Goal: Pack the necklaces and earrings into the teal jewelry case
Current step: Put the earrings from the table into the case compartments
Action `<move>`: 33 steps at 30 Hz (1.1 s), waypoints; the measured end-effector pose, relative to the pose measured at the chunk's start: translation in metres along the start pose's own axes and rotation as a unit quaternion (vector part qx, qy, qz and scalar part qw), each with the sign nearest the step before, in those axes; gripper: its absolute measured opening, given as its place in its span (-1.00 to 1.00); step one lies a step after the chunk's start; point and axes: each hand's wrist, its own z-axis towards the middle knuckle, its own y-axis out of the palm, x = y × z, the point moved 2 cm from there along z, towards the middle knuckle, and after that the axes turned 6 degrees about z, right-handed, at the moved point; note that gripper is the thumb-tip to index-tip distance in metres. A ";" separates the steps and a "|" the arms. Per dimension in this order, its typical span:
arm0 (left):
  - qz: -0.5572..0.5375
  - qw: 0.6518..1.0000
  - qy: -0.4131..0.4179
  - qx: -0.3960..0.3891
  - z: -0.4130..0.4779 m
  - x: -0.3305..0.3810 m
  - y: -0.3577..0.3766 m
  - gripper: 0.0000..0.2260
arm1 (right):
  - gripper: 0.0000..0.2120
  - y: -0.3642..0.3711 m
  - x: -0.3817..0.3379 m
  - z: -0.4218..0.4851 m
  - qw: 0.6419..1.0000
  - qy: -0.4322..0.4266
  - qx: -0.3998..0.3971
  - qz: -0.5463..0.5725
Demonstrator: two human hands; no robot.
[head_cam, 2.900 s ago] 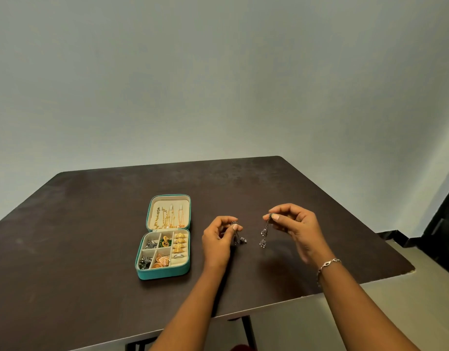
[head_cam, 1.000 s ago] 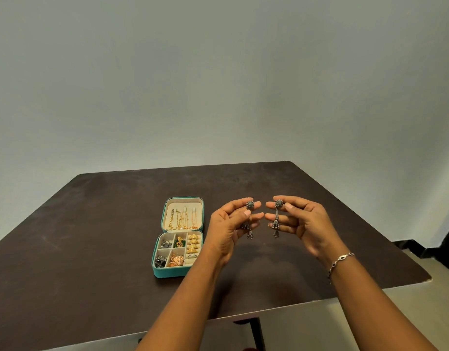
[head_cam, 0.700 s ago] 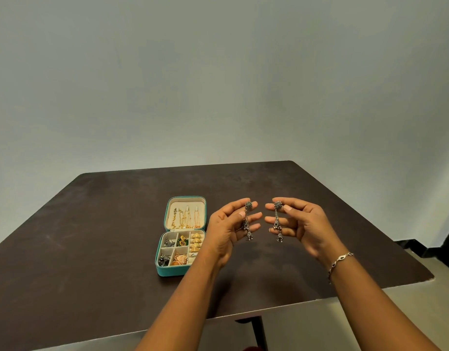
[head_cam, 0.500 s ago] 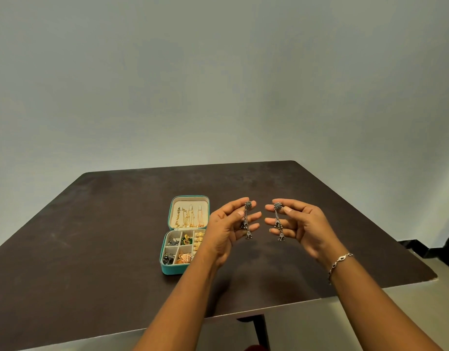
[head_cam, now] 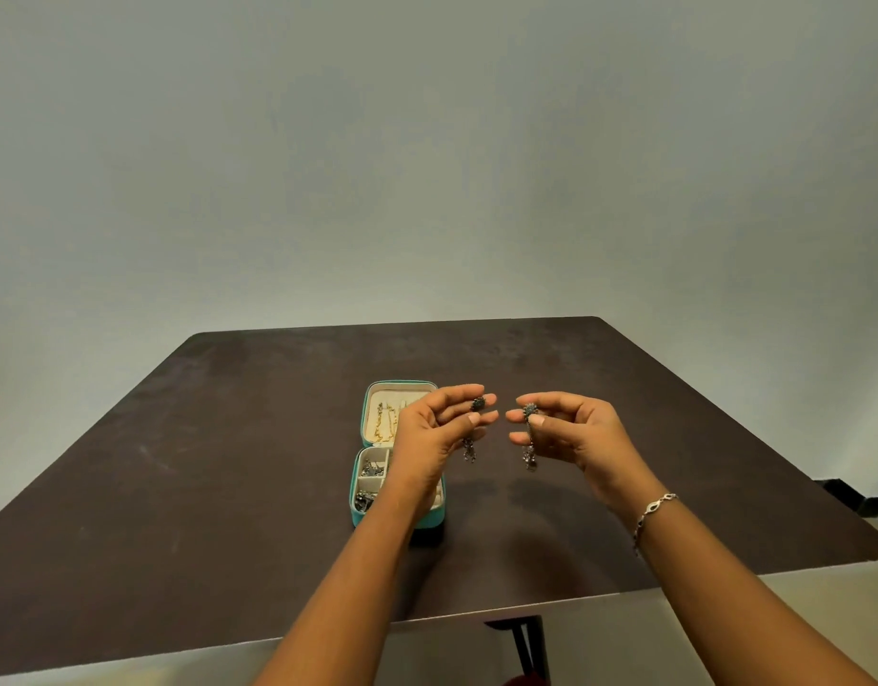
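Above the table [head_cam: 229,487], near the open teal jewelry case [head_cam: 399,384], left hand [head_cam: 437,433] pinches left earring [head_cam: 469,448] and right hand [head_cam: 575,433] pinches right earring [head_cam: 529,450], both dangling. Risk: grip is only at fingertips, so an earring may slip, or snag on pieces inside the case.

dark brown table [head_cam: 219,467] bears open teal jewelry case [head_cam: 365,428]

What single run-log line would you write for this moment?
left hand: pinches left earring | right hand: pinches right earring | teal jewelry case: open on table, partly behind left hand
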 end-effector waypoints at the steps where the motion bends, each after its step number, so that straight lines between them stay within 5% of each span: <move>1: 0.003 1.000 0.005 0.008 -0.001 0.001 -0.003 -0.78 | -0.81 0.003 -0.001 0.001 1.000 -0.008 -0.002 0.004; 17: 0.045 0.986 0.056 0.154 -0.017 0.014 -0.085 -0.80 | -0.83 0.082 0.005 0.029 0.993 -0.040 -0.084 -0.076; 33: 0.095 0.971 0.062 0.209 -0.025 0.007 -0.116 -0.79 | -0.85 0.132 0.036 0.052 0.989 0.001 -0.120 -0.081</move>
